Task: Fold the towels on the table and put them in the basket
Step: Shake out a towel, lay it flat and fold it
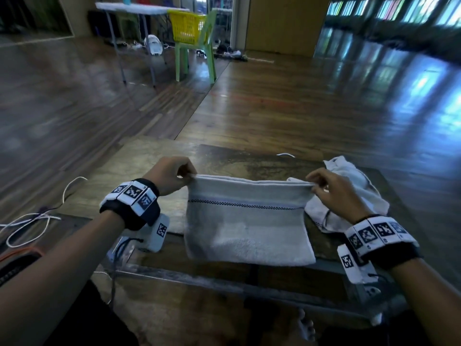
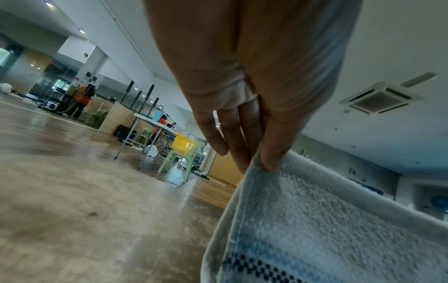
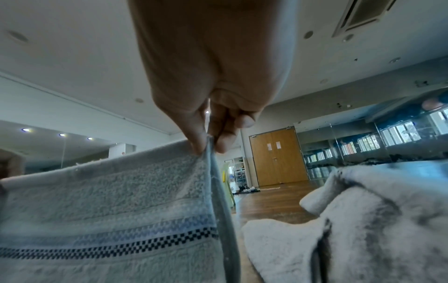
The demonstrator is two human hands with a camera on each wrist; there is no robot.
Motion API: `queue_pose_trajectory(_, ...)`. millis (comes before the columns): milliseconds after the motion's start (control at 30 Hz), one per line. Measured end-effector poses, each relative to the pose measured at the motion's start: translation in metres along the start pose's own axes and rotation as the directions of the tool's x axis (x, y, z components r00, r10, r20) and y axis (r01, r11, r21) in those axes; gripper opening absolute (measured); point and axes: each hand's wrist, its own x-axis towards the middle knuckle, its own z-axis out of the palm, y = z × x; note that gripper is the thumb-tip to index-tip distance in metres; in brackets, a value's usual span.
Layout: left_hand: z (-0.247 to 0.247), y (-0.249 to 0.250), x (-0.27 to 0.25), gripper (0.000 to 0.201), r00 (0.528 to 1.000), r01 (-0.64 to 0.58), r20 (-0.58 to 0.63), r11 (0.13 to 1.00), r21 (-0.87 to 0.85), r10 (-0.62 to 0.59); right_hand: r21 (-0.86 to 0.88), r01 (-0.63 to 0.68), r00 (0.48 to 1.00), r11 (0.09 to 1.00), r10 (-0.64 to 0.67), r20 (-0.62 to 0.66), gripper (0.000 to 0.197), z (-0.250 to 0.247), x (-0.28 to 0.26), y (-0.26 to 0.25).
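A pale grey towel (image 1: 247, 226) with a dark checkered stripe is stretched above the low table (image 1: 154, 156); its lower edge lies on the tabletop near me. My left hand (image 1: 185, 174) pinches its top left corner, seen close in the left wrist view as thumb and fingers on the towel (image 2: 315, 220). My right hand (image 1: 314, 184) pinches the top right corner, and the right wrist view shows the thumb and fingers on that hem of the towel (image 3: 109, 201). A second, crumpled white towel (image 1: 349, 196) (image 3: 351, 220) lies on the table to the right. The yellow basket (image 1: 187, 27) (image 2: 183, 146) sits far off on a green chair (image 1: 197, 49).
White cords (image 1: 32, 221) trail on the wooden floor left of the table. A white folding table (image 1: 134, 8) stands behind the chair, with loose items on the floor near it. A wooden double door (image 3: 278, 157) is at the back right.
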Motion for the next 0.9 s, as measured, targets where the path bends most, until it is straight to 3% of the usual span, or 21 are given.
queue_pose_trajectory(133, -0.034, 0.022, -0.019, 0.006, 0.999, -0.037, -0.029, 0.997, -0.062, 0.035, -0.01, 0.078, 0.992, 0.997, -0.079, -0.1, 0.01, -0.035, -0.023, -0.022)
queue_pose_trajectory(300, -0.073, 0.044, -0.034, 0.01, 0.997, -0.068, -0.052, 0.99, -0.127, 0.062, 0.014, 0.113, 0.986, 0.993, -0.111, -0.125, 0.009, -0.079, -0.033, -0.044)
queue_pose_trajectory(400, -0.087, 0.053, -0.036, 0.011, 0.993, -0.103, -0.066, 0.99, -0.1, 0.097, 0.035, 0.14, 0.982, 0.989, -0.135, -0.13, 0.009, -0.098, -0.032, -0.054)
queue_pose_trajectory(467, -0.092, 0.058, -0.032, 0.015, 0.993, -0.092, -0.073, 0.996, 0.004, 0.092, 0.012, 0.147, 0.982, 0.989, -0.145, -0.12, 0.014, -0.105, -0.023, -0.061)
queue_pose_trajectory(567, -0.099, 0.065, -0.017, 0.012, 0.971, -0.057, -0.223, 0.992, 0.117, 0.082, -0.056, 0.132, 0.982, 0.99, -0.138, -0.126, 0.019, -0.111, 0.004, -0.068)
queue_pose_trajectory(733, -0.123, 0.085, 0.002, 0.005, 0.852, -0.132, -0.501, 0.989, 0.07, 0.15, -0.059, 0.145, 0.909, 0.988, -0.156, -0.386, 0.019, -0.137, 0.041, -0.086)
queue_pose_trajectory(800, -0.131, 0.086, 0.002, 0.003, 0.851, -0.16, -0.498, 0.985, 0.059, 0.168, -0.067, 0.165, 0.893, 0.984, -0.178, -0.413, 0.02, -0.144, 0.04, -0.09)
queue_pose_trajectory(900, -0.129, 0.076, -0.009, 0.006, 0.898, -0.208, -0.383, 0.976, 0.06, 0.215, -0.09, 0.205, 0.909, 0.975, -0.224, -0.351, 0.017, -0.138, 0.023, -0.087)
